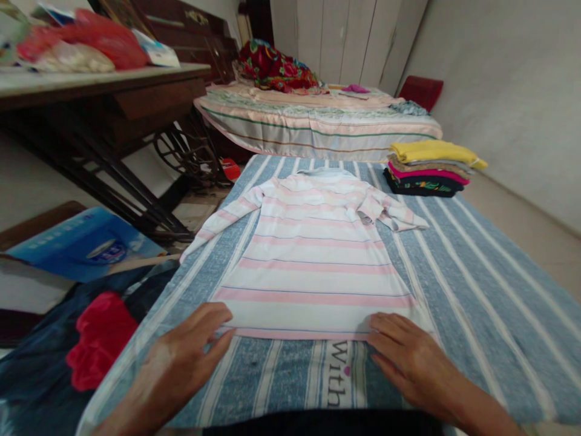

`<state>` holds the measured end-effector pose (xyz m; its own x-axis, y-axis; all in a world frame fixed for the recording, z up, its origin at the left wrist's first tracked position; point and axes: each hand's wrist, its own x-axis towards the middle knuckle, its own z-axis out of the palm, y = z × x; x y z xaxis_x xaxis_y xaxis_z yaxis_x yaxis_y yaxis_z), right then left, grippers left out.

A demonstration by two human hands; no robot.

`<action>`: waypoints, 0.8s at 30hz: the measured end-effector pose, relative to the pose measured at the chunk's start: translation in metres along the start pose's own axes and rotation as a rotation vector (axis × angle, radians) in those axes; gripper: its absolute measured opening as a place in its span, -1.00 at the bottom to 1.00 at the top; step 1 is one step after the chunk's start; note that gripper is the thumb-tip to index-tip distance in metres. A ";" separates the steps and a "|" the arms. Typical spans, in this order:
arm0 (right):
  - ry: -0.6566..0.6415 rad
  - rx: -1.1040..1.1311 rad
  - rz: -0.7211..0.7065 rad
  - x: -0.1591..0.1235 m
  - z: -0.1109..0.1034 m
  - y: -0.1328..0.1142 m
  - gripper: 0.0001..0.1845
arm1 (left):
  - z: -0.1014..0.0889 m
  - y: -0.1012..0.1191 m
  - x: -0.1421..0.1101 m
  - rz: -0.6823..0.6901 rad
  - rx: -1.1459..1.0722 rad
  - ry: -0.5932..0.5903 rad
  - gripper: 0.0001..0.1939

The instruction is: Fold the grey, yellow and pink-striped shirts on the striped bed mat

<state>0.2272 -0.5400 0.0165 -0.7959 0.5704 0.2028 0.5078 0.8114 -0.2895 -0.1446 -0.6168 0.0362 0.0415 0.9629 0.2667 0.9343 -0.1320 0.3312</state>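
A striped shirt (313, 254) in white and pink, with thin blue lines, lies spread with its collar at the far end and its hem toward me. One sleeve stretches out to the left; the right sleeve is bent and bunched. My left hand (186, 345) is closed at the left end of the hem, fingers over the cloth and thumb at its edge. Toward the right end, my right hand (408, 357) has its fingers curled over the hem, the thumb lower down. The cloth under its palm is hidden.
Beneath the shirt is a blue striped bed cover (454, 272). Folded clothes (426, 172) are stacked at the far right. Another bed (318, 121) stands beyond. To the left are a sewing-machine table (136, 85), a blue box (91, 242) and a red cloth (102, 339).
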 end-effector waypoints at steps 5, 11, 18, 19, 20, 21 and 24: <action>0.022 0.024 0.004 0.032 0.017 -0.011 -0.87 | 0.022 0.049 0.005 0.186 -0.086 -0.186 -0.86; -0.080 -0.202 0.092 0.075 0.017 -0.006 -0.87 | 0.048 0.083 0.008 0.321 -0.050 -0.249 -0.79; -0.259 -0.389 0.125 0.106 0.018 -0.005 -0.79 | 0.060 0.091 0.002 0.334 -0.047 -0.306 -0.83; -0.272 -0.391 0.116 0.108 0.017 -0.006 -0.79 | 0.061 0.092 0.002 0.331 -0.043 -0.317 -0.83; -0.287 -0.391 0.110 0.109 0.017 -0.006 -0.78 | 0.061 0.093 0.002 0.327 -0.040 -0.321 -0.84; -0.303 -0.390 0.108 0.110 0.016 -0.006 -0.78 | 0.062 0.094 0.002 0.323 -0.041 -0.323 -0.84; -0.357 -0.384 0.117 0.113 0.011 -0.005 -0.78 | 0.066 0.095 0.001 0.298 -0.050 -0.310 -0.85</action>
<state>0.1310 -0.4805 0.0307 -0.7556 0.6350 -0.1607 0.6303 0.7716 0.0859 -0.0320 -0.6124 0.0081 0.4182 0.9052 0.0757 0.8475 -0.4189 0.3260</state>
